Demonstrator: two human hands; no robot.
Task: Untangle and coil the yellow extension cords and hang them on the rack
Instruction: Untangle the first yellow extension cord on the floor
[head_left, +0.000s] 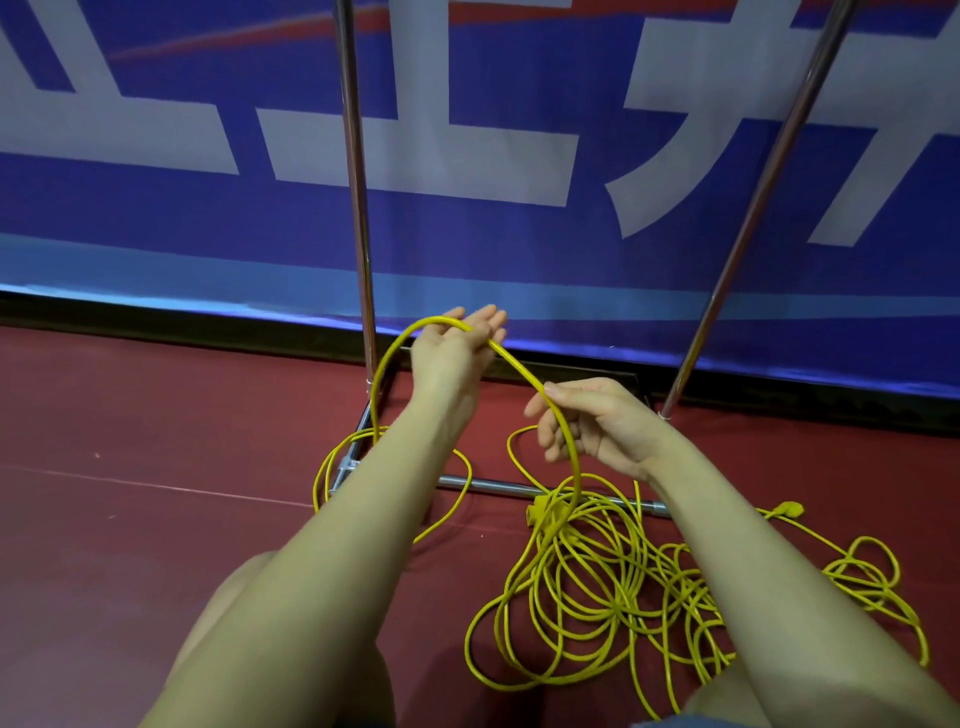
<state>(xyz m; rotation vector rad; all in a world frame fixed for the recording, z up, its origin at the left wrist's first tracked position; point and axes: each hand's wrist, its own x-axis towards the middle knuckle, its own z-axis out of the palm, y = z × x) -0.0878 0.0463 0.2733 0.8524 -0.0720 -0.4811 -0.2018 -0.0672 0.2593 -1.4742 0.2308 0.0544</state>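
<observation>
Left hand (457, 343) flat open w/ yellow cord (519, 371) draped across palm; right hand (587, 423) loosely curled round it.

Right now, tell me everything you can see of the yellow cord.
The yellow cord is thin, glossy and rubbery-looking. Most of it lies in a tangled heap of loops on the red floor, right of the rack base, with a blocky socket end and a plug visible. One strand arches up over the raised left hand, passes through the right hand, then drops to the heap. Another loop lies around the rack's left corner.
</observation>
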